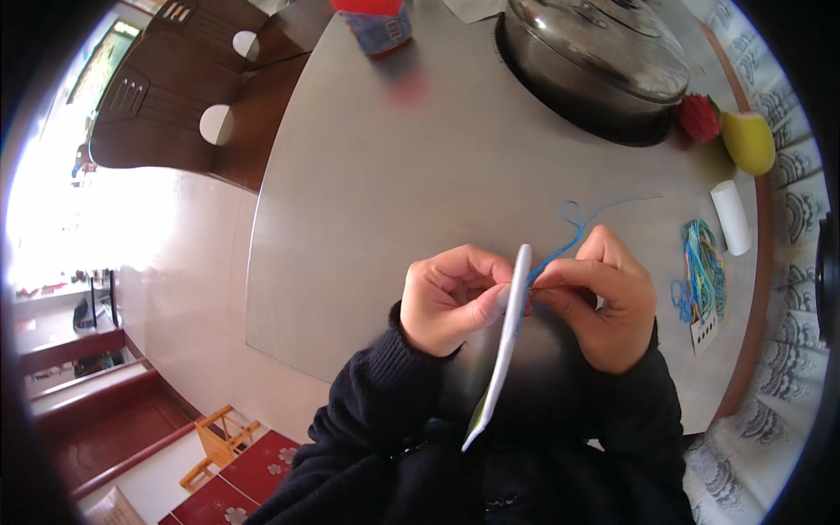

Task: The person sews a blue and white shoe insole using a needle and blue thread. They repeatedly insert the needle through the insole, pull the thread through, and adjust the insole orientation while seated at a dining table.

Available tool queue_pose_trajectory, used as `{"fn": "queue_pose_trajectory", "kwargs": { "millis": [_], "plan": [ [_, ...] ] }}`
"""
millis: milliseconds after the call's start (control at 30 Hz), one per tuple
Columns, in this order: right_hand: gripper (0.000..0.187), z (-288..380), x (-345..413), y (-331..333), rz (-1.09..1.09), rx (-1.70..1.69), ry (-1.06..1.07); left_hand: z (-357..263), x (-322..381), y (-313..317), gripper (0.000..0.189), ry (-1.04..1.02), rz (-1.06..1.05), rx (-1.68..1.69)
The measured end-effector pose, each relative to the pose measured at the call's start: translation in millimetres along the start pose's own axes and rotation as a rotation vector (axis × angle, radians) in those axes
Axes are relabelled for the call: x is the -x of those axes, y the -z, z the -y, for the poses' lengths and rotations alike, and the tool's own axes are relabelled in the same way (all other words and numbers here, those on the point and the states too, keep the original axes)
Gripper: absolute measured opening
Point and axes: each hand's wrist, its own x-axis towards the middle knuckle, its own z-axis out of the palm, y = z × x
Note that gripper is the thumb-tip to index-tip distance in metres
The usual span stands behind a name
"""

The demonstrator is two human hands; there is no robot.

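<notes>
A flat padded piece [510, 354] with a white edge stands nearly edge-on to me, so its faces are mostly hidden. On its left side my left hand [456, 298] pinches it near the upper end with thumb and index finger. My right hand [600, 298], close on the other side, has thumb and index finger pressed together at the blue thread, on what looks like a thin needle. The blue thread [577, 226] runs from the piece over the right fingers, loops once and trails to the right on the table. A bundle of multicoloured thread [705, 272] with a punched card lies at the right.
On the grey table [367, 197] a lidded metal pot [597, 59] stands at the far right. Beside it are a red fruit [699, 118], a yellow-green fruit [748, 143] and a white roll [730, 218]. A red and blue box [377, 26] stands at the far edge; dark wooden chairs [170, 98] are left.
</notes>
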Motion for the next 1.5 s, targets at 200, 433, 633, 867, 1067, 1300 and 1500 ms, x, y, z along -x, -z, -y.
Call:
{"fn": "queue_pose_trajectory", "kwargs": {
  "millis": [200, 433, 633, 867, 1067, 1300, 1500],
  "plan": [
    [0.022, -19.2, -4.0, 1.9, 0.046, -0.087, 0.062, 2.7, 1.0, -2.6, 0.014, 0.055, -0.02, 0.026],
    [0.021, -43.6, -1.0, 4.2, 0.133, -0.371, -0.043, 0.3, -0.4, -3.4, 0.018, 0.076, 0.057, -0.003],
    [0.021, -45.2, -0.4, 0.6, 0.124, -0.578, -0.147, -4.8, 0.9, -3.0, 0.017, 0.103, 0.06, 0.004],
    [0.021, -43.7, 14.7, -19.2, -0.128, -0.598, -0.199, -7.3, 0.4, -2.2, 0.019, 0.109, 0.041, 0.007],
    [0.016, -43.1, 21.5, -11.2, -0.069, -0.361, -0.316, -10.6, -0.1, -2.9, 0.018, 0.119, 0.031, -0.04],
    [0.015, -38.9, 21.4, -18.6, -0.1, -0.415, -0.195, -14.3, 0.2, -3.8, 0.015, 0.124, 0.02, -0.093],
    [0.013, -51.3, 28.5, -17.2, -0.045, -0.501, -0.223, -12.5, 1.5, -4.8, 0.015, 0.117, 0.0, -0.026]
  ]
}}
